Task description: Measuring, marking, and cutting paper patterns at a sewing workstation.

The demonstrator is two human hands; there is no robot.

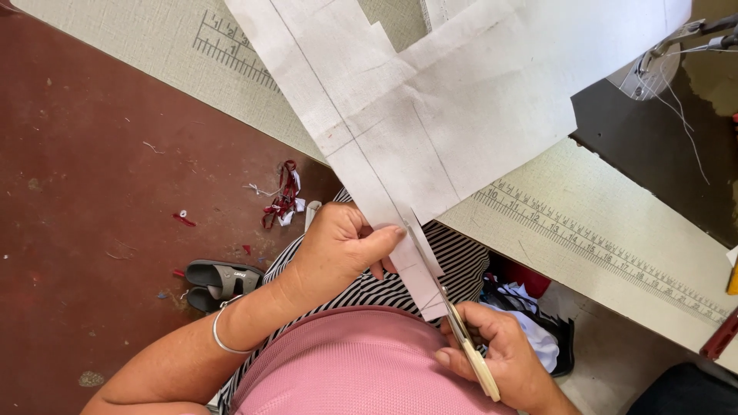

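A large sheet of white fabric [430,107] with drawn pencil lines lies over the table edge and hangs toward my lap. My left hand [338,250] pinches the left side of its narrow hanging strip. My right hand [500,357] grips cream-handled scissors [465,342], whose blades point up into the lower end of the strip along a drawn line. I wear a pink top and a black-and-white striped skirt [453,265]. A silver bangle [219,330] sits on my left wrist.
The pale table [584,207] has ruler markings printed along its edge. A sewing machine part [653,65] with loose thread sits at the upper right. On the red-brown floor lie a grey sandal [219,278], red fabric scraps [284,196] and a scrap pile [530,307].
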